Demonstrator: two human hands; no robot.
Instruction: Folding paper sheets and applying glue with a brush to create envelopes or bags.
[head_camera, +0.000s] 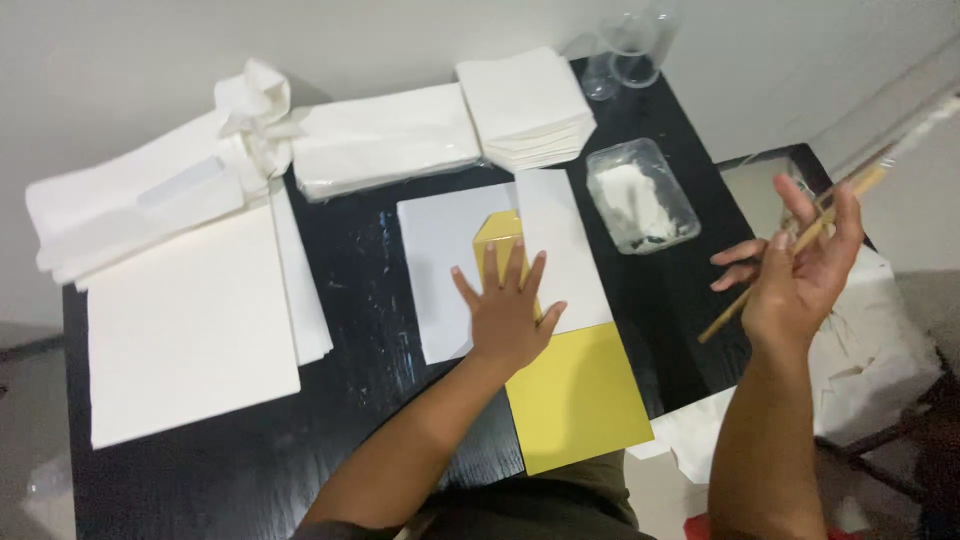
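the left hand (507, 312) lies flat with the fingers spread, pressing on a yellow sheet (570, 385) and on the white paper (440, 260) that covers the upper part of it. it grasps nothing, the palm is only laid down. the yellow sheet lies on the black table (370, 330), its lower half is free and reaches to the near edge of the table, and a small yellow corner shows above the fingers, between two parts of the white paper.

the right hand (800, 270) is raised above the right edge of the table, well apart from the yellow sheet. its fingers are half closed around a thin wooden stick (750, 300), which goes slanted from low left to high right (the upper end is blurred, so i cannot tell where it finishes).

between the two hands, further back, stands a clear plastic box (640, 195) with something white inside. behind it are clear plastic cups (625, 55), near the wall. at the back of the table is a stack of white napkins (525, 105), and just beside it a flat pack of white paper in plastic (385, 140). on the left side lie large white sheets (190, 320) and more folded white paper (130, 200), with a crumpled piece on top. nothing lies on the table between the left hand and the stick.
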